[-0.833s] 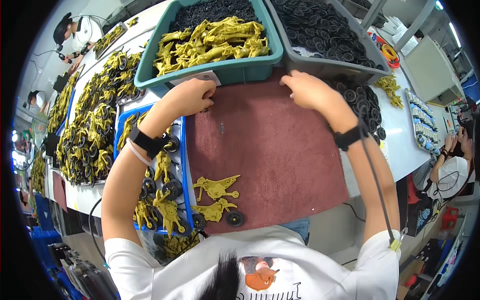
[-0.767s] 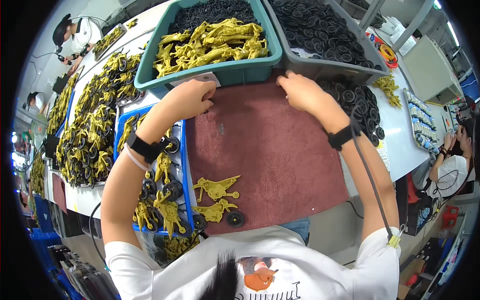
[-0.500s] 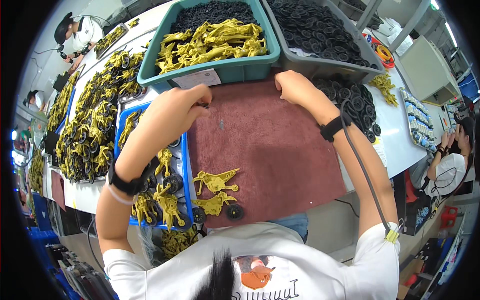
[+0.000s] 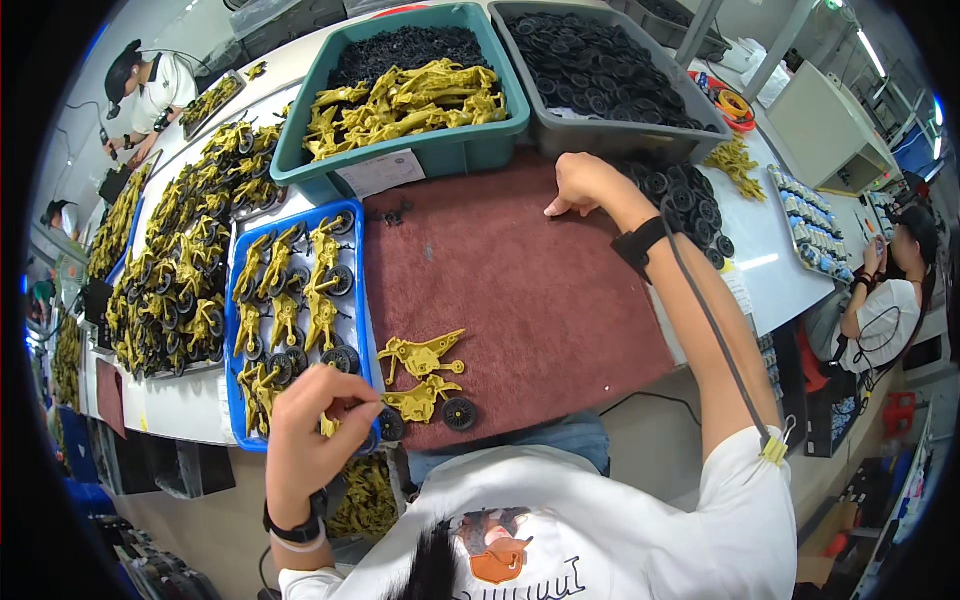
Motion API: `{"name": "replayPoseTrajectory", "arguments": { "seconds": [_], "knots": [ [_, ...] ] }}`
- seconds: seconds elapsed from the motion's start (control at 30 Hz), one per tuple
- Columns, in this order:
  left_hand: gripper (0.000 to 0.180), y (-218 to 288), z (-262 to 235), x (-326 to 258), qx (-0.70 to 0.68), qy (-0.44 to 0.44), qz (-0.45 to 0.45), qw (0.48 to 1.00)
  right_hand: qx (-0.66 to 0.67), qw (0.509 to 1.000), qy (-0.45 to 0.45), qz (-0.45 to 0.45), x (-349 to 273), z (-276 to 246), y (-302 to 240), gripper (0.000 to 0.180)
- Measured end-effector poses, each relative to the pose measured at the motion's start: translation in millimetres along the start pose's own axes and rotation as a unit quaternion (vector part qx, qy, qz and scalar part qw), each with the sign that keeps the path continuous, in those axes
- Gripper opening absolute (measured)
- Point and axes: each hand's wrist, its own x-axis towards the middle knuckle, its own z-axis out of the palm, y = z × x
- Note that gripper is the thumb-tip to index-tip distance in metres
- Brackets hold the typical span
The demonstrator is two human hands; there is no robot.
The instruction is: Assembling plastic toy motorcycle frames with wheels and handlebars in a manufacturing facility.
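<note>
I see the left hand [image 4: 318, 430] over the near right corner of a blue tray [image 4: 370, 310], its fingers bent and the thumb close to the forefinger; from here I cannot tell whether anything sits between them. The right hand [image 4: 590, 188] is at the far edge of a reddish-brown mat [image 4: 530, 310], fingers curled under and thumb pointing down to the cloth, and I cannot make out whether it pinches a part. Both wrists wear black bands. Between the hands, at the mat's near left, I have two yellow toy bodies, the upper one [image 4: 424, 355] well above the mat's near edge and the lower one [image 4: 415, 400] next to it, with one black wheel [image 4: 459, 414] at its right end and another [image 4: 391, 424] at its left. A few small black pieces [image 4: 397, 212] lie at the mat's far left. The tray holds more yellow bodies with wheels. Beyond the mat stand a teal bin [image 4: 455, 143] of yellow and black parts and a grey bin [image 4: 620, 138] of wheels, with loose wheels [image 4: 690, 200] heaped to its near right. A co-worker [image 4: 885, 310] sits at far right.
</note>
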Motion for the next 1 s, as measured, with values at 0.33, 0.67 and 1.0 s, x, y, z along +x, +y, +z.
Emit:
{"name": "replayPoseTrajectory", "arguments": {
  "seconds": [0.33,0.67,1.0],
  "knots": [
    [0.011,-23,43,-59,-0.359,-0.041,-0.135,0.923,0.133,0.955,-0.015,-0.263,-107,2,-12,0.018],
    [0.013,-36,89,-71,-0.28,-0.059,-0.201,0.937,0.189,0.915,-0.028,-0.354,-171,89,-42,0.013],
    [0.014,-47,99,-82,-0.141,0.023,-0.157,0.977,0.297,0.875,0.019,-0.382,-160,132,-83,0.016]
  ]
}}
